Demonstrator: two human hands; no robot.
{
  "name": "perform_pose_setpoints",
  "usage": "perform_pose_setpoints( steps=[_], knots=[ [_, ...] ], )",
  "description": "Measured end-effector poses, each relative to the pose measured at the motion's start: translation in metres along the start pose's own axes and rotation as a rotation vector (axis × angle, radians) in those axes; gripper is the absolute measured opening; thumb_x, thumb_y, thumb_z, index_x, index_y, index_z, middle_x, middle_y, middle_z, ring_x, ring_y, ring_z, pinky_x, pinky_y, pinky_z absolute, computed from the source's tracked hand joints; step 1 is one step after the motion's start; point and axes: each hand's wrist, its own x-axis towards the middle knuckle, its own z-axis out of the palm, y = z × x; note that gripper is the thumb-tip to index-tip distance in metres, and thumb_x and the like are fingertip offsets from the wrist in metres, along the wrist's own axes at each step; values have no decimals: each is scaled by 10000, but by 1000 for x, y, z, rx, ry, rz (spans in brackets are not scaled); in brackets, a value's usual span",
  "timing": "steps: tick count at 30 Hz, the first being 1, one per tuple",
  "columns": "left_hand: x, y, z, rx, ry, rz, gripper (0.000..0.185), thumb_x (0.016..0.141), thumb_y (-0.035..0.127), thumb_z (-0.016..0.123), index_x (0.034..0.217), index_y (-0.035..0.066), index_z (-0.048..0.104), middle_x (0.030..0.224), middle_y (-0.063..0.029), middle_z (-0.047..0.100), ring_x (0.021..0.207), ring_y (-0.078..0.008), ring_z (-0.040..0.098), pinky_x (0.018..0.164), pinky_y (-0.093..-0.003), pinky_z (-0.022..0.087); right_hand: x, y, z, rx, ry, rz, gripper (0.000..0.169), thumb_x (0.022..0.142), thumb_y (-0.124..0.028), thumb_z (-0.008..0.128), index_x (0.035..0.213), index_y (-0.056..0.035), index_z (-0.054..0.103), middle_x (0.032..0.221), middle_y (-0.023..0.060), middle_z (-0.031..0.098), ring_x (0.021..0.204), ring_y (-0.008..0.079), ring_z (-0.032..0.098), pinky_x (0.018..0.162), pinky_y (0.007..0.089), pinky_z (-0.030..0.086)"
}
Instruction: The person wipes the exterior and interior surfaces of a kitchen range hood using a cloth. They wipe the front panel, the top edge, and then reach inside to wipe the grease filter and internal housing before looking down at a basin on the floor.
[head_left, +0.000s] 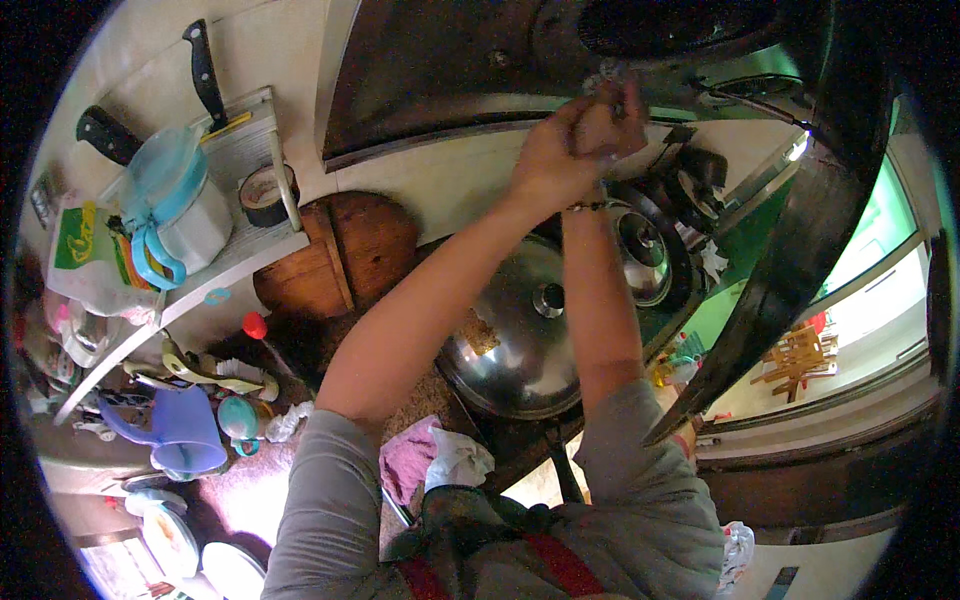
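Note:
Both arms reach up and forward over the stove to the underside of a dark range hood (450, 75). My left hand (555, 161) is beside my right hand (619, 124), overlapping it at the hood's lower edge. Something small and shiny shows at the fingertips of my right hand; blur hides what it is and how the fingers of both hands close. Below my forearms a large domed metal lid (517, 352) with a round knob covers a wok on the stove. A smaller metal lid (641, 255) lies behind it, to the right of my right forearm.
A wall shelf (247, 161) at left holds a lidded jug, tape and knives. Round wooden boards (352, 247) lean against the wall. A purple pitcher (184, 431), pink cloth (409, 457) and plates (232, 570) are lower left. A dark curved piece (795, 277) spans the right side, near a window.

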Motion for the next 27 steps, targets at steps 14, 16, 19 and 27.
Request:
perform_pose_setpoints(
  steps=[14, 16, 19, 27],
  knots=[
    [-48, 3, -24, 108, 396, 243, 525, 721, 29, 575, 1209, -22, 387, 1184, -187, 461, 1103, -272, 456, 931, -333, 358, -62, 30, 24, 54, -148, -175, 243, 720, -28, 643, 954, -74, 598, 820, 60, 584, 685, 152, 548, 606, 290, 479],
    [-34, 1, -3, 355, 366, 304, 515, 707, 36, 580, 1187, -28, 403, 1149, -209, 483, 1060, -316, 482, 904, -356, 380, -36, 27, 7, -7, -109, 70, 223, 722, -46, 646, 931, -74, 575, 870, 64, 579, 706, 146, 559, 639, 287, 487],
    [-9, -6, 10, 277, 246, 135, 468, 685, 36, 613, 1119, -41, 456, 1076, -216, 521, 977, -347, 522, 827, -371, 419, -19, 40, -9, 29, -58, 163, 225, 723, -49, 645, 933, -73, 567, 870, 65, 578, 711, 148, 559, 646, 288, 487],
    [-23, -26, -23, 254, 348, 210, 430, 704, 67, 613, 1095, -50, 479, 1019, -199, 567, 898, -329, 567, 768, -340, 458, -70, 67, 10, -333, -99, -77, 232, 726, -56, 642, 937, -69, 546, 870, 67, 576, 723, 151, 559, 664, 290, 485]
  ],
)
